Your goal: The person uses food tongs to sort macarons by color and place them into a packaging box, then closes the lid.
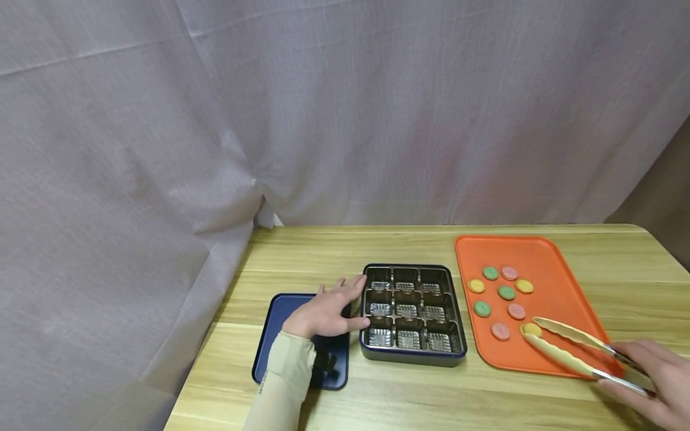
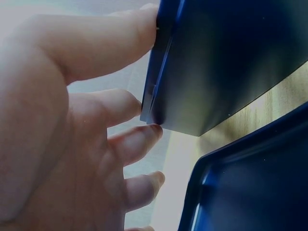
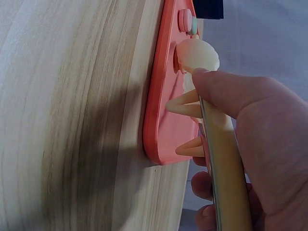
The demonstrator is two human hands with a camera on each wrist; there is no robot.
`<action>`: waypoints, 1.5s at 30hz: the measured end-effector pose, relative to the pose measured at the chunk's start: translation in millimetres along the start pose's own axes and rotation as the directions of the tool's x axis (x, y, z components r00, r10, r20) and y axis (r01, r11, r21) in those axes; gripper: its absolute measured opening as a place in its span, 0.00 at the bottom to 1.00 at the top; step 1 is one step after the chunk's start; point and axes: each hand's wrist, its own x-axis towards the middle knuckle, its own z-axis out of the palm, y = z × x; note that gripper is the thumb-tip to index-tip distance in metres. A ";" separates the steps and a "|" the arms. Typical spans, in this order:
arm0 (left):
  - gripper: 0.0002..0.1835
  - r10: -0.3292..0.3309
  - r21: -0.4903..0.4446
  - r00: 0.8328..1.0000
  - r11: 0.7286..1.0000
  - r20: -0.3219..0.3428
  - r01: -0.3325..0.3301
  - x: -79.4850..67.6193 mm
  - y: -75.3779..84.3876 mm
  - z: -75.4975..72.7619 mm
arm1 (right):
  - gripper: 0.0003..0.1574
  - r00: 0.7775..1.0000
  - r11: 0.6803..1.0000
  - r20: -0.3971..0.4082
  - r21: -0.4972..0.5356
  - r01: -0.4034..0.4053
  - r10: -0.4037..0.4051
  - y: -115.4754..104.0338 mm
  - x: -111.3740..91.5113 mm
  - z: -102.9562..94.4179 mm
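**Tongs close on a yellow sweet**

Wooden counter (image 1: 539,401) fills the view, with a grey curtain hanging behind it. A dark box (image 1: 412,311) with nine little cups sits in the middle. None of the cups has a sweet in it. Its blue lid (image 1: 280,323) lies just beside it on the left. An orange tray (image 1: 560,287) lies on the right, near the box but not touching it.

Round sweets lie flat on the tray: green, pink and yellow ones, each a bit apart from the next. One yellow sweet (image 1: 531,328) lies near the front of the tray. The two tips of the tongs (image 1: 571,347) sit on each side of it. I cannot tell if the tips squeeze it yet.

The right hand (image 1: 654,380) grips the far end of the tongs, with the thumb on top and the fingers curled under. The left hand (image 1: 329,311) rests over the lid, and its straight fingers (image 2: 130,103) press on the side of the box.

I think the sweet is small and light. It looks smooth and a bit hard, so it may slip or roll. It may also crack if it is squeezed too hard. The best place to take it is by its two round edges, one tong tip on each side, with a soft squeeze. The tong tips look wide and scooped, which should help hold it.
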 end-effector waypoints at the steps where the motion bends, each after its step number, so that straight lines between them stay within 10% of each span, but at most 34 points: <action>1: 0.51 0.000 0.001 1.000 1.000 -0.001 0.000 0.0 -0.2 0.0 | 0.46 1.000 1.000 0.015 -0.021 -0.008 0.009 -0.9 0.6 -0.6; 45: 0.52 -0.013 -0.007 1.000 1.000 -0.003 0.013 0.9 0.7 0.2 | 0.44 0.999 0.999 0.053 -0.039 0.008 -0.006 -3.5 5.2 -4.2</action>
